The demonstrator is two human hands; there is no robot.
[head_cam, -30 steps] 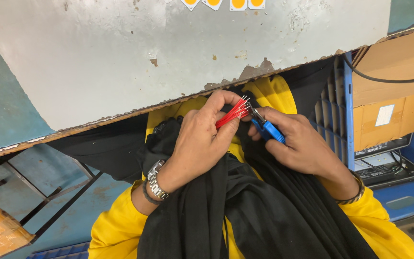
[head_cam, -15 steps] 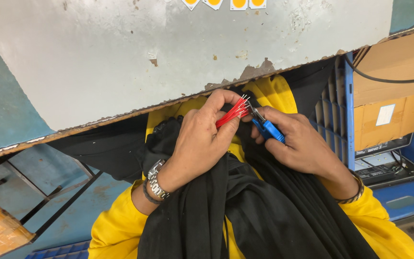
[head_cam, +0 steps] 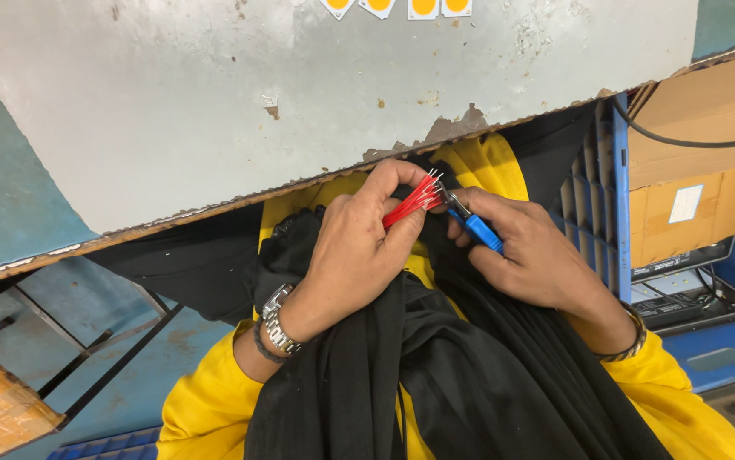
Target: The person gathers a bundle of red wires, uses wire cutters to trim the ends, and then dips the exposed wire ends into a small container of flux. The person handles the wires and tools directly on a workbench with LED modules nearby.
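We hold the bundle of red wires (head_cam: 412, 203) in our left hand (head_cam: 359, 255), fingers curled tight around it just below the chipped front edge of the grey bench (head_cam: 214, 111), so that the bare ends fan out toward the right. Our right hand (head_cam: 538, 260) is clamped on the blue-handled cutters (head_cam: 472, 225), whose metal nose touches the wire tips; whether the blades have closed on a strand we cannot tell, as the tips are too small to read. Both hands sit close together over the black cloth (head_cam: 436, 375) on our lap, with the yellow sleeves (head_cam: 206, 409) below. To the right of the bench stands a blue crate (head_cam: 597, 196) and beyond it a cardboard box (head_cam: 700, 162). To do this well, in our judgement, we should keep the left grip firm so that the wires stay level, present one strand at a time to the nose, hold the tool square to the strand, and squeeze gently, so the fine ends are not crushed or cut uneven.
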